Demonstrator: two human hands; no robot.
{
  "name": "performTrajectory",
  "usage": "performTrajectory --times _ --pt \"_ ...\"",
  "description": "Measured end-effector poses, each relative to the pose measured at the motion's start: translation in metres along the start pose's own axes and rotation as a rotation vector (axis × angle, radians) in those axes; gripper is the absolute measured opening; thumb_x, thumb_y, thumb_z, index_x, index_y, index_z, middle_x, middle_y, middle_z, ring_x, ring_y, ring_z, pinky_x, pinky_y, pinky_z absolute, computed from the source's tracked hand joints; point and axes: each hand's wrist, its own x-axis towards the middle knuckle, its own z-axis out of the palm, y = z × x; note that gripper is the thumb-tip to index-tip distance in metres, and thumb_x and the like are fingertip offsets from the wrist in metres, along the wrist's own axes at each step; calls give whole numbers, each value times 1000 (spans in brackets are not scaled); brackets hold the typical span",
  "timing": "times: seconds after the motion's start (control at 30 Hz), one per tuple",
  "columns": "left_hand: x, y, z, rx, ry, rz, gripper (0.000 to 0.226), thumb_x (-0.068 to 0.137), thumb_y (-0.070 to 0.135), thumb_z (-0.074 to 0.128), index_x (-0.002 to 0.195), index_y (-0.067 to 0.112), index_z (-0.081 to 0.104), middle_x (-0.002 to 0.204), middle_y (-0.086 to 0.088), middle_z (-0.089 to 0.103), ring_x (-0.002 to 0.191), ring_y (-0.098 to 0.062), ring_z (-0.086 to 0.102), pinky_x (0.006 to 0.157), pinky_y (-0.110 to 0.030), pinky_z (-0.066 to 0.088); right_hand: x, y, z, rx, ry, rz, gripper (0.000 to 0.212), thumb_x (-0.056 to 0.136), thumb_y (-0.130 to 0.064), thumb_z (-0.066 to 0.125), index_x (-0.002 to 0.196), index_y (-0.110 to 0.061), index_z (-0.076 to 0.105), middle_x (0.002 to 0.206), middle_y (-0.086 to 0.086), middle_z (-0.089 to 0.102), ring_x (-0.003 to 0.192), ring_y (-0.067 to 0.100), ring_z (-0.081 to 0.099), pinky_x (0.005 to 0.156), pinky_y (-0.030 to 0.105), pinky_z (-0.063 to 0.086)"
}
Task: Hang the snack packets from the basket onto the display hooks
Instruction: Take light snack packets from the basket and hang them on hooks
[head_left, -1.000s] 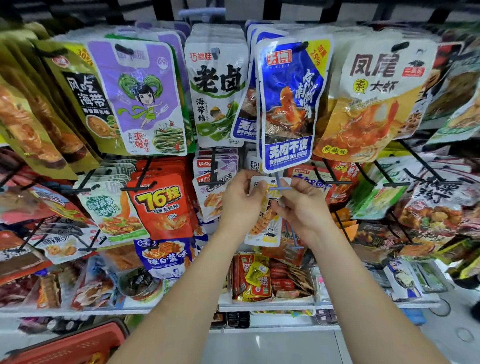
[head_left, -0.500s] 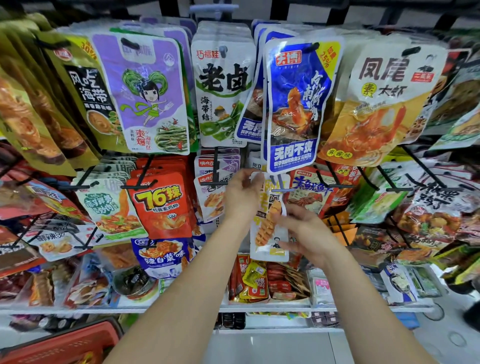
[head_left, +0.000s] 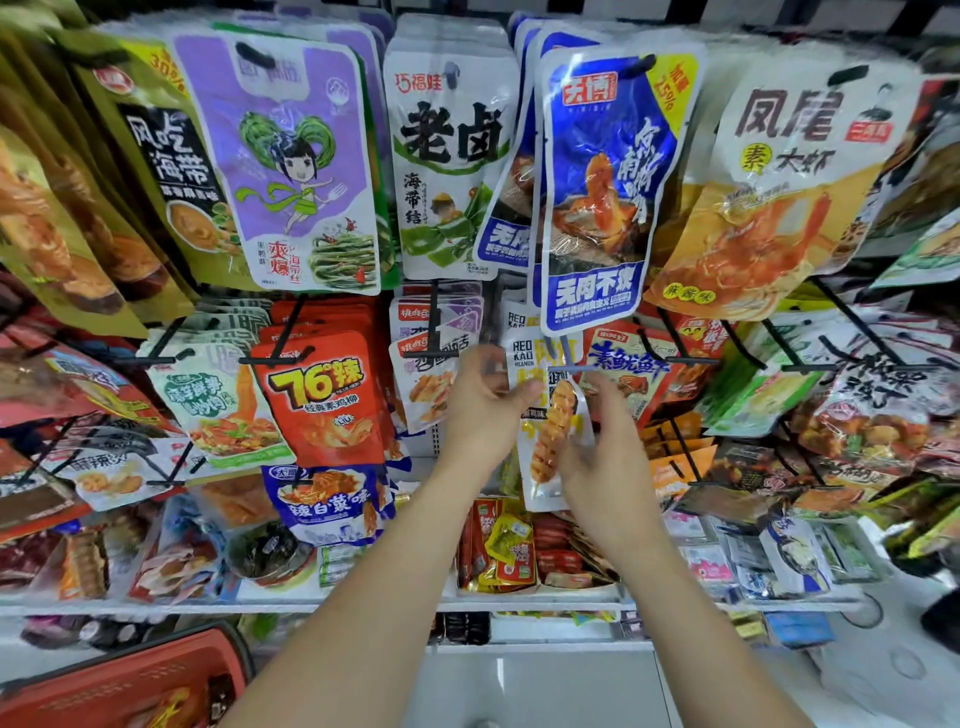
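A white snack packet (head_left: 551, 441) with a picture of a grilled skewer hangs at the blue-tipped display hook (head_left: 567, 367) in the middle row, in front of other packets of the same kind. My left hand (head_left: 480, 410) pinches its top left corner just below the hook. Lower down, my right hand (head_left: 602, 447) holds the packet's right edge; motion blur hides the fingertips. The red basket (head_left: 130, 686) sits at the bottom left, with part of an orange packet showing inside it.
Rows of hooks full of hanging snack packets fill the rack: a blue packet (head_left: 597, 192) right above my hands, a red packet (head_left: 322, 400) to the left. Below is a white shelf (head_left: 540, 603) with small loose packets.
Both hands were at the hook with the packet's top. My right hand then slid down to the packet's lower part, and the packet now hangs straighter. My left hand stayed at the top.
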Motion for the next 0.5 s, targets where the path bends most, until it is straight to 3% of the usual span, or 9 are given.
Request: performTrajectory --times 0.1,0.17,0.27,0.37,0.5 --pt "4 4 5 145 26 203 60 81 7 72 109 44 36 100 9 63 87 -12 64 73 -32 55 6 7 8 -268 5 -149 60 87 -6 57 142 -23 39 136 6 47 123 26 42 95 34 34" --pt "6 4 6 241 10 270 52 85 6 67 113 43 42 96 13 62 75 -13 62 69 -38 55 15 10 8 -354 -19 -162 62 83 -8 59 141 -23 42 131 11 49 119 34 42 94 36 31" --pt "12 2 4 321 -5 270 49 88 3 60 119 38 48 100 -2 68 68 -20 62 67 -42 55 25 7 5 -435 -36 -152 58 81 -9 63 137 -17 49 125 18 47 112 40 39 95 46 36" --pt "18 3 3 370 -29 276 51 88 1 57 126 33 46 115 -6 65 90 -24 64 76 -43 54 34 3 6 -406 -145 -116 59 85 -10 63 141 -16 46 121 18 45 113 38 39 97 46 38" --pt "19 6 2 486 -116 262 64 87 -1 53 142 29 38 143 -9 44 123 -31 51 95 -43 48 53 4 10 -234 -287 18 67 89 -6 55 150 -20 30 139 12 37 118 35 47 94 42 42"
